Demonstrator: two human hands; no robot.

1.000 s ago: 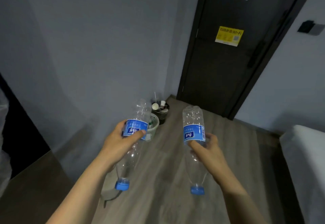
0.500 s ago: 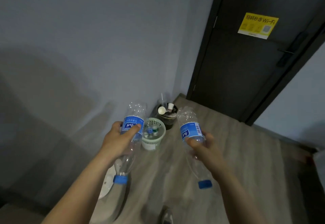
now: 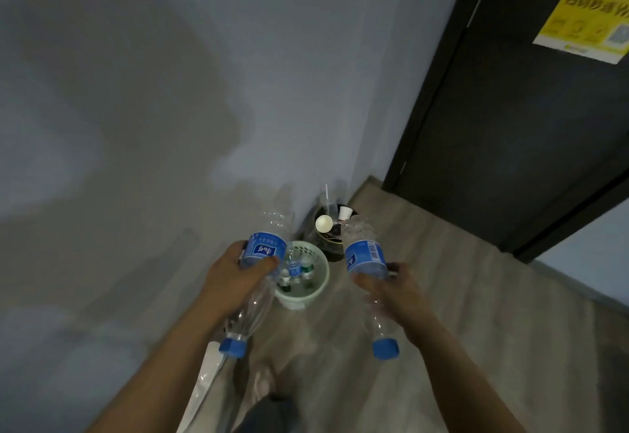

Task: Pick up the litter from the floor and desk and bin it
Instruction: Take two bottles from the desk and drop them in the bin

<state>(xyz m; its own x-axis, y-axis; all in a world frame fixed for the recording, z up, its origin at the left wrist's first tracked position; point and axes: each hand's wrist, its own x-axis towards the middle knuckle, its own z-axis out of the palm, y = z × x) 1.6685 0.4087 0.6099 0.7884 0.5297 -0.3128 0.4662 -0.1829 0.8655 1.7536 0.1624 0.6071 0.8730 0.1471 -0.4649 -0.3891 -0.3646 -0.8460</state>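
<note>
My left hand (image 3: pixel 235 279) grips an empty clear plastic bottle (image 3: pixel 263 249) with a blue label, held cap-down. My right hand (image 3: pixel 391 291) grips a second bottle (image 3: pixel 362 254) of the same kind, also with its blue cap pointing down. Both bottles hang above the floor, on either side of a pale green basket bin (image 3: pixel 320 288) that holds several small bottles. Behind it in the corner stands a dark bin (image 3: pixel 332 245) with paper cups and a straw sticking out.
A grey wall runs along the left. A dark door (image 3: pixel 510 126) with a yellow sticker (image 3: pixel 589 24) closes the right side. The floor is grey wood plank (image 3: pixel 442 296). A white object (image 3: pixel 204 395) lies on the floor near my left arm.
The view has moved closer to the two bins and tilted down. Both hands keep their bottles, now nearer the green basket.
</note>
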